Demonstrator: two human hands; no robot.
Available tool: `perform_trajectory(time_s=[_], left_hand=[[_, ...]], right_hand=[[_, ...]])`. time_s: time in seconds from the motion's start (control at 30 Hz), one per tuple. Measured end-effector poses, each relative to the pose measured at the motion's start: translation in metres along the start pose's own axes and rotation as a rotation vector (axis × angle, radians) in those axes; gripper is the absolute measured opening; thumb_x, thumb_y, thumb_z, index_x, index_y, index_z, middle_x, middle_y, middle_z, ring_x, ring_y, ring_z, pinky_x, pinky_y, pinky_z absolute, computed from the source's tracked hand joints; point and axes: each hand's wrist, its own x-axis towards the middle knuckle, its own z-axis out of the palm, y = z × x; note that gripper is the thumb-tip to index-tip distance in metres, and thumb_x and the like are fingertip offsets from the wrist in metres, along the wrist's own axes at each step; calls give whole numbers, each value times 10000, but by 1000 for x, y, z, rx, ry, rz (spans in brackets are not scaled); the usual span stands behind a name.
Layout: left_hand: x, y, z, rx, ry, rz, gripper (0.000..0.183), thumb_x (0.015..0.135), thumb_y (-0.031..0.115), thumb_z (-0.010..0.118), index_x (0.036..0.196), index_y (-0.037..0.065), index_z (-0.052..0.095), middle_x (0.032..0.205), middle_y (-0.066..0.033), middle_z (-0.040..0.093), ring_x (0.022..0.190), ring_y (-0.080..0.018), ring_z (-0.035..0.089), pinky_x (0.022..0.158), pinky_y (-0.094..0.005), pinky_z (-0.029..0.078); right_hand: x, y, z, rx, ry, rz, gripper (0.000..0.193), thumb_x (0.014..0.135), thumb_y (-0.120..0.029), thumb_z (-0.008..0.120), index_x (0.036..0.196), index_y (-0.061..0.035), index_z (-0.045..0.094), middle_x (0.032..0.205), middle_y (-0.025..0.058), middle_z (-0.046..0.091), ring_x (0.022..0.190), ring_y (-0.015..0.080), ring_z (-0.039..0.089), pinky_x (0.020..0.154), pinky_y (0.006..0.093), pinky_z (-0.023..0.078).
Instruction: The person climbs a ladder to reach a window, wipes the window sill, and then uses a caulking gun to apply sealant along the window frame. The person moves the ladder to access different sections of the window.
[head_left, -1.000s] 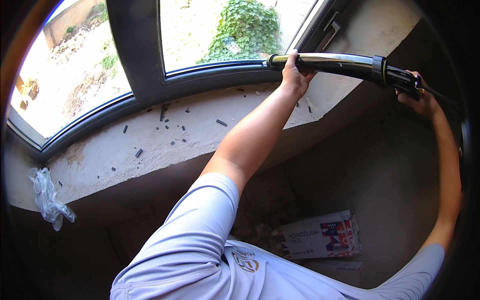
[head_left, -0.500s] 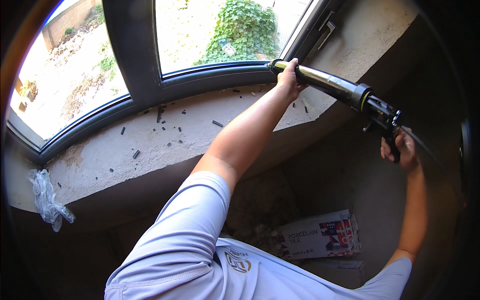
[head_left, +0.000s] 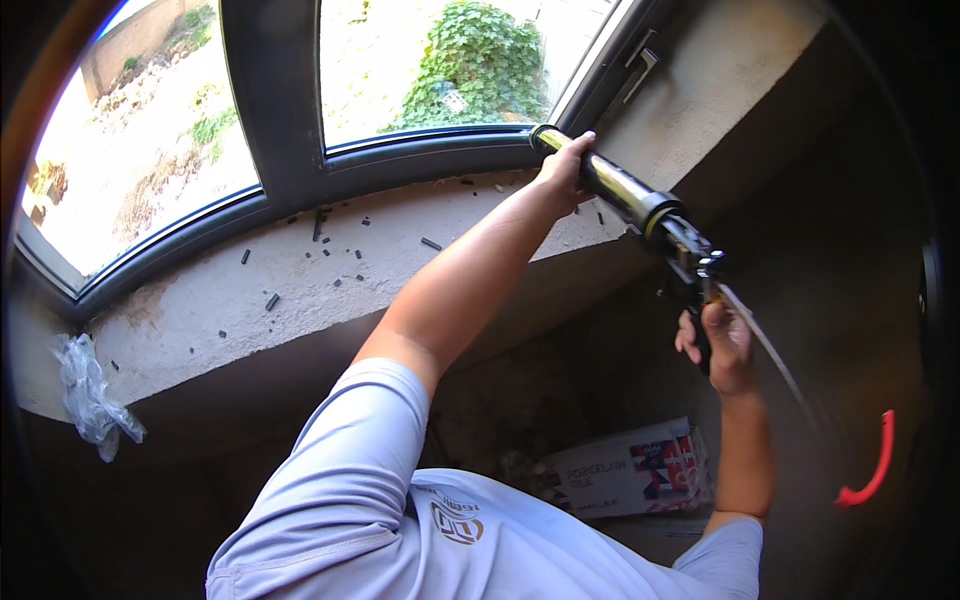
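Note:
A caulking gun [head_left: 622, 190] with a shiny metal barrel slants from the window's lower frame [head_left: 430, 155] down toward the right. Its front end is at the frame's bottom edge, near the right corner; whether it touches cannot be made out. Around the front part of the barrel, my left hand [head_left: 566, 178] is closed. My right hand [head_left: 728, 345] grips the handle and trigger at the rear, with a thumb up by the metal catch. From the back runs a thin rod [head_left: 775, 355], blurred by motion, toward a red hooked end [head_left: 883, 462].
Small dark offcuts [head_left: 271, 301] lie scattered on the rough window sill [head_left: 200, 300]. Crumpled clear plastic [head_left: 90, 395] hangs over its left end. A window handle [head_left: 641, 75] projects at upper right. Below, in shadow, is a printed tile carton [head_left: 610, 470].
The gun's rear has swung left and down with my right hand, so the barrel slants more steeply. My left hand has shifted slightly left. The red hooked end has come into view.

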Motion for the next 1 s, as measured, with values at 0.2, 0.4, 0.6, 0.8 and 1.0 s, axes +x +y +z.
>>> perform_trajectory(time_s=[0.2, 0.4, 0.6, 0.8, 1.0], left_hand=[[-9, 2, -14, 296, -15, -58, 518, 850, 475, 791, 1109, 104, 538, 870, -36, 630, 708, -161, 674, 641, -288, 591], [-16, -16, -13, 492, -7, -57, 436, 829, 329, 822, 1087, 64, 589, 865, -31, 632, 730, -152, 668, 663, -341, 616], [-64, -42, 5, 535, -36, 98, 439, 811, 107, 778, 1109, 38, 464, 914, -122, 615, 768, -256, 697, 655, -446, 617], [-115, -6, 41, 672, -9, 374, 612, 866, 332, 839, 1226, 36, 442, 1027, -128, 646, 864, -208, 704, 780, -382, 587], [-149, 93, 70, 884, 248, 816, 595, 849, 366, 824, 1115, -15, 452, 1009, -166, 622, 916, -246, 636, 813, -389, 536]], right_hand=[[-9, 28, 37, -52, 78, 21, 556, 973, -261, 729, 1388, 66, 553, 1020, 60, 711, 869, 86, 666, 761, 237, 553], [-39, 100, 48, -381, 257, -175, 723, 777, -147, 913, 1377, 56, 564, 1029, 80, 728, 907, 116, 677, 841, 289, 555], [-87, 173, 33, -761, 291, -216, 831, 685, -29, 797, 1469, -97, 530, 976, 139, 664, 808, 313, 675, 721, 392, 563], [-66, 185, 38, -879, 448, -410, 796, 740, -204, 822, 1480, -158, 532, 1032, 119, 572, 749, 281, 637, 649, 412, 544], [-1, 137, 48, -992, 622, -627, 794, 826, -594, 741, 1460, -151, 560, 1219, 159, 565, 804, 272, 612, 665, 424, 510]])
